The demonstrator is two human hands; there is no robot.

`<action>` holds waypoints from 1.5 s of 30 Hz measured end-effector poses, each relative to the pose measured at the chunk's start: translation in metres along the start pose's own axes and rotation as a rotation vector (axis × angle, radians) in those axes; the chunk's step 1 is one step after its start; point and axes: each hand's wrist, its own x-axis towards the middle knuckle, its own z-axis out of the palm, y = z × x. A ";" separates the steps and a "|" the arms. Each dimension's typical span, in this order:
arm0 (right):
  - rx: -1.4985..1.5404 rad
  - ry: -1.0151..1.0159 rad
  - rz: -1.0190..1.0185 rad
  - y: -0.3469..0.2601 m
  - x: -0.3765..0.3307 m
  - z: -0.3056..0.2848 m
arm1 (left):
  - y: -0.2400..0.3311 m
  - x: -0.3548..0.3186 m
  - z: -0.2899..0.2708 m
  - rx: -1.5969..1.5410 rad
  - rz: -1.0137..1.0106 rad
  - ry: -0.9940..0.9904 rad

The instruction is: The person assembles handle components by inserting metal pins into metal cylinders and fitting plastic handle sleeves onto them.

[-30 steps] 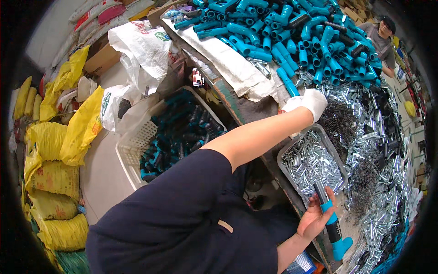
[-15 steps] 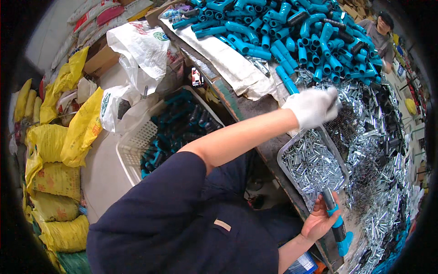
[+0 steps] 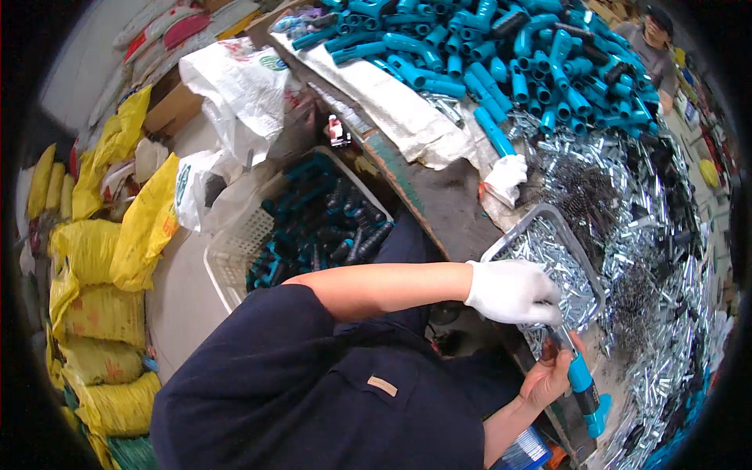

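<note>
My left hand (image 3: 515,293), in a white glove, hangs over the near end of a grey plastic tray (image 3: 599,294) of small metal pins (image 3: 540,243). Its fingers are pinched together at the upper end of a teal-and-black tubular handle (image 3: 583,384); what they hold, if anything, is too small to make out. My bare right hand (image 3: 548,379) is closed round that handle near its metal end. The handle tilts, its teal foot pointing away to the lower right.
Teal tubes (image 3: 446,55) are heaped at the far side of the bench. Dark springs (image 3: 580,192) and loose metal parts (image 3: 650,345) spread beyond the tray. A crumpled white glove (image 3: 507,178) lies near one tube. Beside me stands a white basket (image 3: 223,270) of finished-looking handles. A person (image 3: 654,47) is at upper right.
My left hand has come back from over the springs, toward me, to the metal end of the handle. My right hand still holds the handle in nearly the same place.
</note>
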 end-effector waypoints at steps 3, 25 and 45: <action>-0.025 0.097 -0.010 -0.001 -0.003 0.010 | 0.019 0.001 -0.008 -0.150 -0.320 -0.169; 0.190 0.268 0.152 -0.030 -0.005 0.041 | 0.047 0.019 -0.001 -0.098 -0.304 -0.115; 0.126 0.318 0.178 -0.036 0.000 0.040 | 0.028 0.023 0.018 0.061 0.108 0.091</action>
